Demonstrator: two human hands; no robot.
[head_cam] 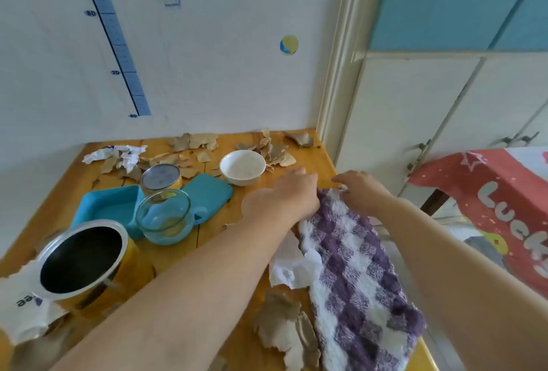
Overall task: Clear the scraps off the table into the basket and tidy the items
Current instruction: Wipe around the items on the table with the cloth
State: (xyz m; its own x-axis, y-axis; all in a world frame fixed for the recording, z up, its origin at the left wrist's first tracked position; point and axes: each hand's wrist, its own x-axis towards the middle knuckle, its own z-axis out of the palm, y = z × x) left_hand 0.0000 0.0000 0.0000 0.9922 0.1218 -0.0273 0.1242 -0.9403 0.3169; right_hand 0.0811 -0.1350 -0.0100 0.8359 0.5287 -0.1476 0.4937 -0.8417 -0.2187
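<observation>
Pinching the far edge of a purple-and-white checked cloth (pixel 355 267) with the curled fingers (pixel 344 181) of the right hand (pixel 360 190). Resting on the cloth's far left corner with the left hand (pixel 292 193), blurred; cannot tell whether those fingers (pixel 299 172) grip the fabric or only lie on it. Side by side and almost touching, the 2 hands, at the far right of the desk (pixel 184 255).

Stretched lengthwise along the desk's right edge, that cloth. Tucked against its left side, under the left forearm: 1 torn white tissue (pixel 289 271). Nearer still, touching the cloth's left side: a heap of brown paper scraps (pixel 284 332). Strewn along the back of the desk by the wall: more brown scraps (pixel 192 142), some around a white bowl (pixel 242 166) just beyond the left hand. At the back left, among those scraps: a crumpled white wrapper (pixel 118 153).

Clustered at middle left: 1 teal box (pixel 109 207), 1 teal lid (pixel 207 193), 1 lidded tin (pixel 161 178) between them, and 1 glass bowl (pixel 164 216) just in front of that tin. Nearer on the left: an open metal can (pixel 83 258), with torn white paper (pixel 23 305) beside it at the desk's near left edge.

Behind, on the white wall: a height chart (pixel 118 53). Off to the right, apart from the desk: a red box (pixel 504 207) lettered "Lucky".
</observation>
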